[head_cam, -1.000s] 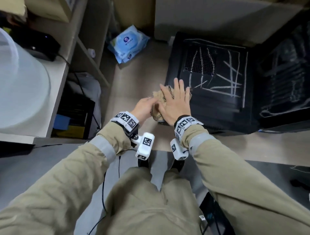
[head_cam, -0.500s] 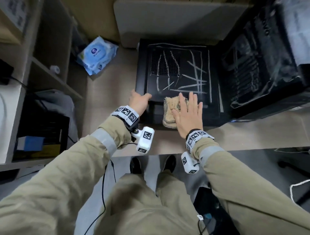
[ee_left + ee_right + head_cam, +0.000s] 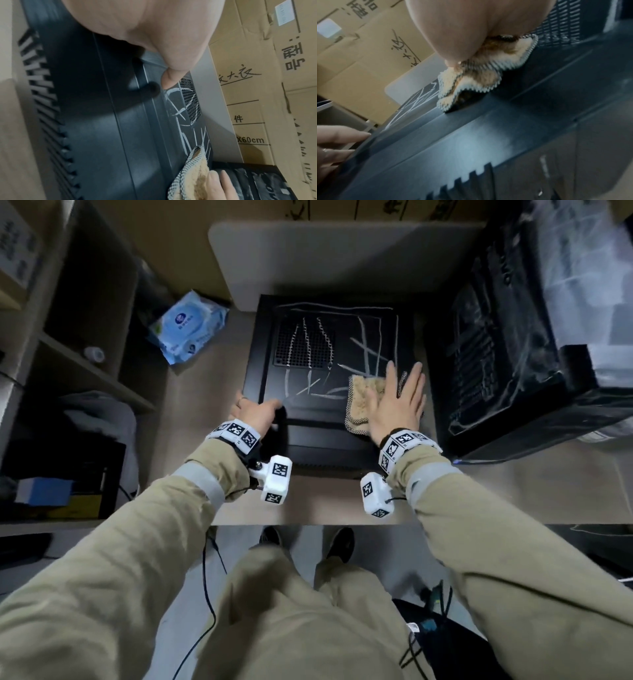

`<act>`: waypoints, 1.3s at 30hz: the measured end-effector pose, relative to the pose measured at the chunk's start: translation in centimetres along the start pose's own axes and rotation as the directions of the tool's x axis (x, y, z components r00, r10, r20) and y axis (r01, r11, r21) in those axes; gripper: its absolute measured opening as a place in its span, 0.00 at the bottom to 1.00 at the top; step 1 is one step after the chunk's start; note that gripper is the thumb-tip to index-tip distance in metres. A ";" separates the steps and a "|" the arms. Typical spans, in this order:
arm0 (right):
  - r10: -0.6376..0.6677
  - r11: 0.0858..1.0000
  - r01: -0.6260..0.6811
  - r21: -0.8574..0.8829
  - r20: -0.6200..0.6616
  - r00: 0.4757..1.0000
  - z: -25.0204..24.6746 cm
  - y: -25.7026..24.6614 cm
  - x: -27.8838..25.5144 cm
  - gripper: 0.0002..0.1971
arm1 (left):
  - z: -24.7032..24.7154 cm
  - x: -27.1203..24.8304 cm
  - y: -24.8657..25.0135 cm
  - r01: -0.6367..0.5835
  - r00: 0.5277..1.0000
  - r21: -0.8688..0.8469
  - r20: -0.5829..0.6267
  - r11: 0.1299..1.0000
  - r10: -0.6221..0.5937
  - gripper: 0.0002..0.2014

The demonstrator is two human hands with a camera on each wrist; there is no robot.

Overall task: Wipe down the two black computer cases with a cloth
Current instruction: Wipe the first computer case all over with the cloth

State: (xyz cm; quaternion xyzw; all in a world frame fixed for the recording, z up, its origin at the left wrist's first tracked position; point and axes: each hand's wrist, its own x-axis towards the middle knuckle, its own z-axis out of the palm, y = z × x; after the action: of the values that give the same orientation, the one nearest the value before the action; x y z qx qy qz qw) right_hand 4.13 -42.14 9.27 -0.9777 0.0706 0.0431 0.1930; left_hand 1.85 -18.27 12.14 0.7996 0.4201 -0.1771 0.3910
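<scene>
We've got the right hand flat, fingers straight and spread, pressing the tan cloth onto the top panel of the near black case; nothing is curled round the cloth, it's just pinned under the palm. The cloth sits at the near right part of that panel, bunched, its mesh edge sticking out left of the hand and toward us. In the right wrist view the cloth is rumpled under the palm, edge lifted off the case. The left hand is on the near left corner of the same case, thumb on top of the panel, fingers going down over the left edge, so it grips the corner. In the left wrist view the thumb tip touches the panel just short of the vent grille. White chalk-like streaks cross the panel and grille ahead of the cloth. The second black case stands just to the right of the first, its surface smeared grey; neither hand touches it. A blue wet-wipe pack lies on the floor to the left of the near case, apart from it. Cardboard boxes stand behind.
</scene>
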 end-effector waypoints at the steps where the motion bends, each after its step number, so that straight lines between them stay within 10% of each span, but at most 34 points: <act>1: -0.011 1.000 0.012 -0.014 0.029 1.000 -0.3 0.0 0.0 0.35 | 0.0 -0.1 0.1 0.008 1.000 -0.006 -0.002 1.000 -0.008 0.49; 5: -0.003 0.995 0.020 -0.095 0.179 0.984 0.4 0.7 -0.7 0.39 | -0.1 -0.7 0.9 0.021 1.000 -0.052 -0.004 0.998 -0.021 0.51; 12: -0.002 0.994 0.009 -0.112 0.067 0.998 2.0 -0.5 0.3 0.37 | -1.3 0.6 1.3 0.072 0.997 -0.148 -0.002 0.986 -0.074 0.49; 21: -0.258 0.933 0.290 -0.214 0.165 0.952 5.7 -10.2 1.3 0.38 | -4.2 5.1 -0.3 0.066 0.984 -0.313 0.180 0.948 -0.009 0.48; 26: -0.383 0.879 0.430 -0.205 0.231 0.894 7.2 -14.7 1.9 0.37 | -6.5 7.9 0.6 0.156 0.920 -0.394 0.392 0.906 0.012 0.20; 39: -0.408 0.853 0.475 -0.215 0.293 0.865 8.2 -19.0 9.1 0.36 | -7.2 13.4 5.6 0.056 0.895 -0.380 0.430 0.923 0.123 0.16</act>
State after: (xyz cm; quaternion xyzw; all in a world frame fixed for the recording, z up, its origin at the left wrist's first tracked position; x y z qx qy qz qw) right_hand 15.56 -22.67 7.80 -0.9724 -0.1875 0.1230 0.0646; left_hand 13.90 -7.46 11.19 0.6529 0.3316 -0.2630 0.6281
